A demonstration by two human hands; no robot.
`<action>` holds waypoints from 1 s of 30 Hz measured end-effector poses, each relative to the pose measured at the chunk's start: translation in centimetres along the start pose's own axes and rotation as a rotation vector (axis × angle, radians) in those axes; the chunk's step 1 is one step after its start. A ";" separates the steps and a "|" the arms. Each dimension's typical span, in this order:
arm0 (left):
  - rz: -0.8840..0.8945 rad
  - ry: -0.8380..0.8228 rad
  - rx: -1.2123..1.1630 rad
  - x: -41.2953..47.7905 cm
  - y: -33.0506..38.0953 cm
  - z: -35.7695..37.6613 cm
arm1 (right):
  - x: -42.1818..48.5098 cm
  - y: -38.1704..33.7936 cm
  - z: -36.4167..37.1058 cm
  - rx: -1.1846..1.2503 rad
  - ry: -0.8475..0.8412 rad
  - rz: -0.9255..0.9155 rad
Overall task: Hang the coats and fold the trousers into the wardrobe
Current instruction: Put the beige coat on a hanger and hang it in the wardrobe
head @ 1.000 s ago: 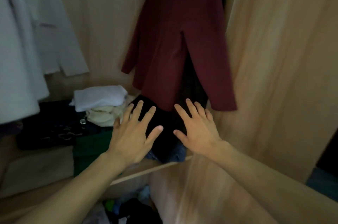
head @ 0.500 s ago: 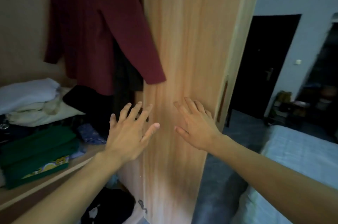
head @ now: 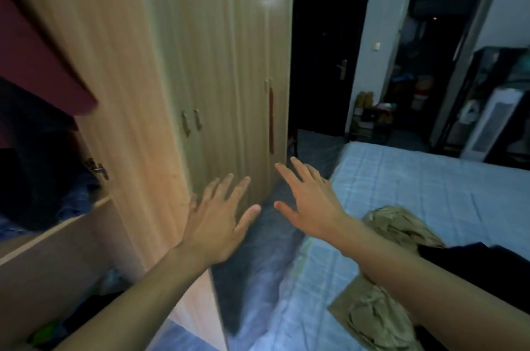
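Left grip [head: 220, 218]: fingers spread, empty, in front of door [head: 120, 92].
Right grip [head: 309, 204]: fingers spread, empty.
Khaki garment [head: 372, 313]: on bed [head: 430, 184], right of right grip.

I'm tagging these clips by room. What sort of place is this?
A bedroom, most likely: a bed with a light blue cover, a tall wooden wardrobe, and a dark red coat hanging inside it.

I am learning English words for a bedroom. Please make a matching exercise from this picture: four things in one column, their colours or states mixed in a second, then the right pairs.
Things:
1. hanging coat
2. crumpled garment
3. bed sheet
4. left hand

Colour or state:
a. khaki
b. light blue
c. open, fingers spread
d. maroon

Pairs: 1-d, 2-a, 3-b, 4-c.
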State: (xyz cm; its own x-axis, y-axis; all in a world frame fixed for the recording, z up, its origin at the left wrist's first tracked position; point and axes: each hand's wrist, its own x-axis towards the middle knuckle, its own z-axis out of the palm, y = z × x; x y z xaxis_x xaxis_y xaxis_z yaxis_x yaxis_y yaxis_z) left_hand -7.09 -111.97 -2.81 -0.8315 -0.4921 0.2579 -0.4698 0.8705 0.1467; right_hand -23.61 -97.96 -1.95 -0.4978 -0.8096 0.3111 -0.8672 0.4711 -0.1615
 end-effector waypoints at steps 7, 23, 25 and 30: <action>0.204 -0.105 -0.044 3.6 12.4 4.6 | -7.5 11.7 -2.2 0.028 0.033 0.238; 0.505 -0.215 -0.361 5.6 25.1 12.8 | -21.6 19.8 -7.0 -0.211 -0.037 0.739; 0.506 -0.264 -0.364 4.9 25.4 13.5 | -22.1 20.3 -6.4 -0.215 -0.042 0.739; 0.507 -0.248 -0.319 6.8 26.5 14.5 | -22.1 23.1 -4.5 -0.173 -0.040 0.772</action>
State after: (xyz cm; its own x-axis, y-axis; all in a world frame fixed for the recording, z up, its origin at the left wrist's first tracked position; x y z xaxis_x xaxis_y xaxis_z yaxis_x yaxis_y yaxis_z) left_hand -29.47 -92.22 -10.99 -0.9888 0.0278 0.1468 0.0784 0.9329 0.3514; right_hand -32.60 -67.57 -8.35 -0.9607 -0.2417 0.1365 -0.2629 0.9499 -0.1688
